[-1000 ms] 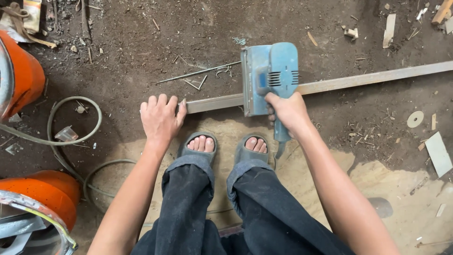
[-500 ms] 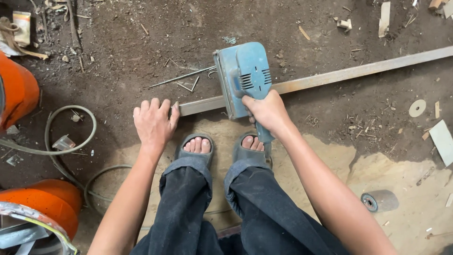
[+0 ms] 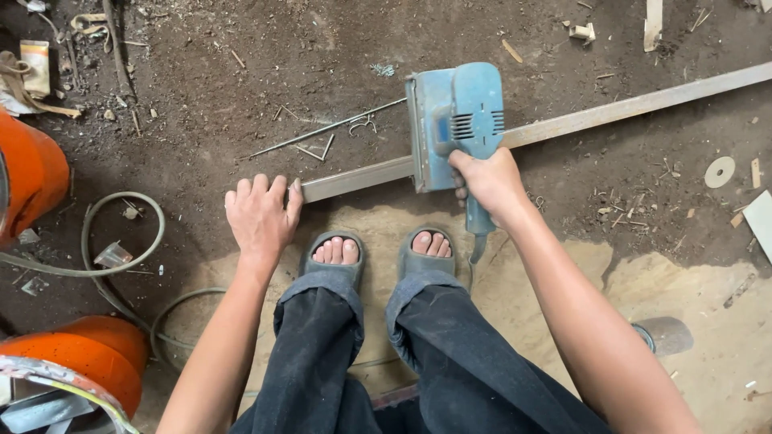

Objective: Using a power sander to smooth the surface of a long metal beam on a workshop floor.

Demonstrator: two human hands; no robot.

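The long metal bar (image 3: 563, 120) runs left-right across the dirt floor (image 3: 201, 96); left hand (image 3: 259, 215) rests open at its near end, right hand (image 3: 489, 183) grips the blue power tool (image 3: 450, 120) astride it

The blue power tool (image 3: 455, 120) covers a stretch of the long metal bar (image 3: 627, 106), whose far end runs off the right edge of the frame. The near end of the bar is hidden under the left hand (image 3: 259, 217). The tool's handle is mostly covered by the right hand (image 3: 489, 181). Two orange containers (image 3: 30, 173) at the left are cut off by the frame edge. The small debris (image 3: 581, 32) at the top is too small to tell.
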